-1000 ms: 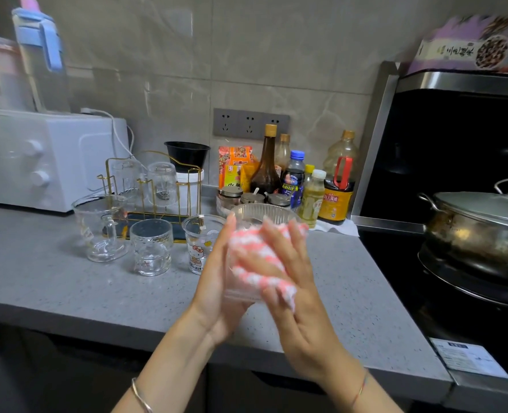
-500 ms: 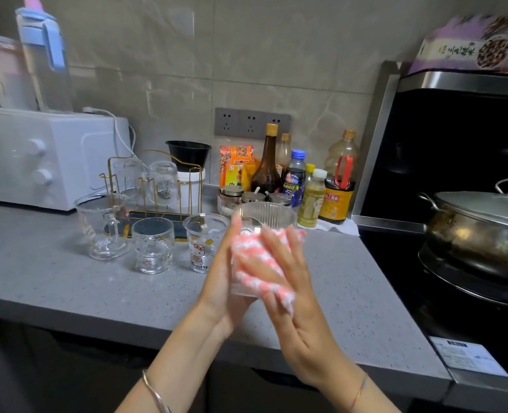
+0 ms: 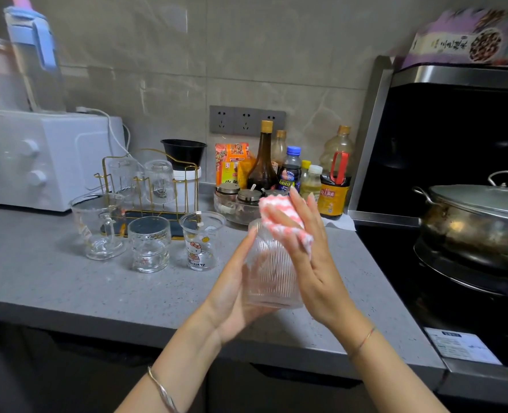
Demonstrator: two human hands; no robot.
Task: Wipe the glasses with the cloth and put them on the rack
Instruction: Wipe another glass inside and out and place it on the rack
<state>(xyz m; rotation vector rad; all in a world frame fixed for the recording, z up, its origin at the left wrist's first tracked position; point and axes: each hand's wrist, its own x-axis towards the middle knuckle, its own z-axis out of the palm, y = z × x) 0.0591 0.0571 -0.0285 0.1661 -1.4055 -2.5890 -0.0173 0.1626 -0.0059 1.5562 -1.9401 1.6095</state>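
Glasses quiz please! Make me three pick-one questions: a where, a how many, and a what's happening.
1. Where is the gold rack? A stove B counter C floor
2. How many glasses are on it? A five B none C two
3. The cloth is A pressed on the ribbed glass B lying on the counter C hanging up
Answers: 1 B, it stands on the grey counter by the white oven. 2 C, two glasses sit upside down on it. 3 A, the right hand presses it on the ribbed glass the left hand holds.
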